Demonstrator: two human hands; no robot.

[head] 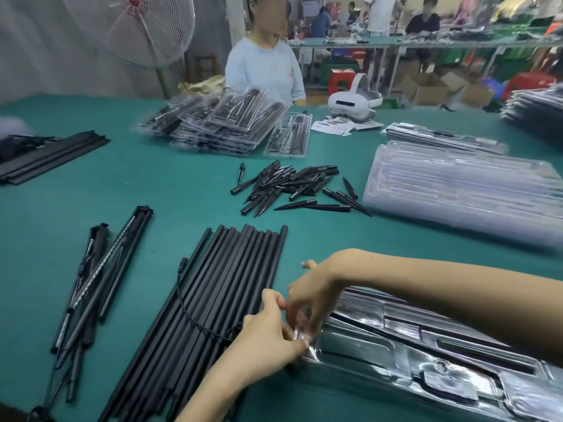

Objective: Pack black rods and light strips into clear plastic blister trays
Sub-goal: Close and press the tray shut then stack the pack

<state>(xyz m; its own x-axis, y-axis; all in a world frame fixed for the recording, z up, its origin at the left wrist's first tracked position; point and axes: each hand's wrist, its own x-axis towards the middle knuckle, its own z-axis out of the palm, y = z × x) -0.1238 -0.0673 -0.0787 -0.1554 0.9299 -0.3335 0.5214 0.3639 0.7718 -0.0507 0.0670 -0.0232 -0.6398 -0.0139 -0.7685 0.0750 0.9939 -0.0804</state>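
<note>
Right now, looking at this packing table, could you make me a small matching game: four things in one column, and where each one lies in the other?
Things:
1. black rods
2. pointed black tips
3. white headset
4. stack of empty clear trays

Places:
A. far side of the table, near the seated person
B. right side of the table, beyond the right forearm
C. loose heap in the table's middle
D. laid side by side just left of the hands

Pairs: 1-D, 2-C, 3-A, 4-B

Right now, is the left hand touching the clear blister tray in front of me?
Touching. The head view shows the left hand with its fingertips pinching the near end of the clear blister tray, right beside the right hand.
</note>
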